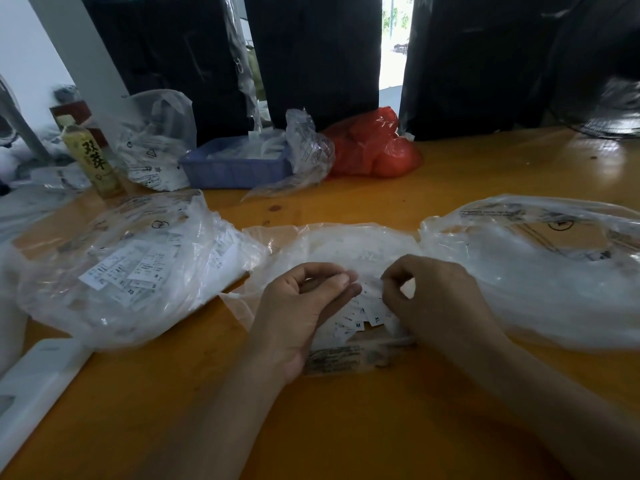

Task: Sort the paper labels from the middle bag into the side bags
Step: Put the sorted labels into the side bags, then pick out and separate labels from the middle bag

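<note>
Head view. Your hands work over the crumpled clear plastic middle bag (332, 247), which lies on the glossy orange wooden table (346, 427) directly before you. Your left hand (298, 306) has its fingers curled, thumb and forefinger pinching a small pale scrap, seemingly a label or bag film. Your right hand (440, 299) is likewise curled, its fingertips pinching at the small white paper labels (363, 318) heaped in the bag's mouth; tabs marked M and XL show between your hands. The clear plastic left bag (114, 268) lies just beside the middle bag and holds larger white printed labels marked S and XS. The clear plastic right bag (540, 268) lies on the opposite side, mouth open, contents unclear. Farther back: a blue plastic tray (235, 171), a red plastic bag (374, 150), a yellow-labelled bottle (91, 157)
</note>
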